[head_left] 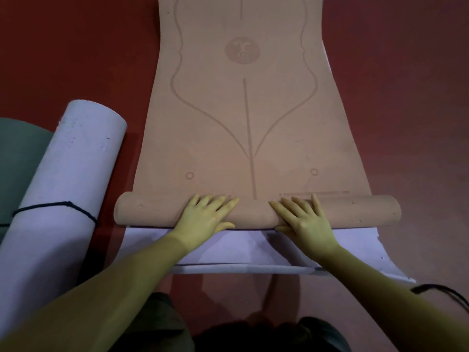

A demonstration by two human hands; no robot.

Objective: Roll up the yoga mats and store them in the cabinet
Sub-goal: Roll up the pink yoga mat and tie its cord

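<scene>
Head view showed our two bare forearms reaching forward and down, both wrists bent so the palms lay flat. Our left hand (205, 214) pressed on the tan yoga mat with a pale line pattern (243, 123), on the rolled portion at its near end, fingers spread and pointing away from us. Our right hand (302, 219) lay the same way just beside it, the two hands a little apart near the middle of the roll; neither hand closed around anything. That roll's long axis ran left to right, while the unrolled length stretched straight away from us over the dark red floor (76, 59). Beneath the tan mat we saw a flat lavender mat (360, 250), its near edge toward us. To our left lay a rolled lavender mat bound with a dark cord (63, 174), angled away and rightward, beside a grey-green rolled mat (20, 158).
</scene>
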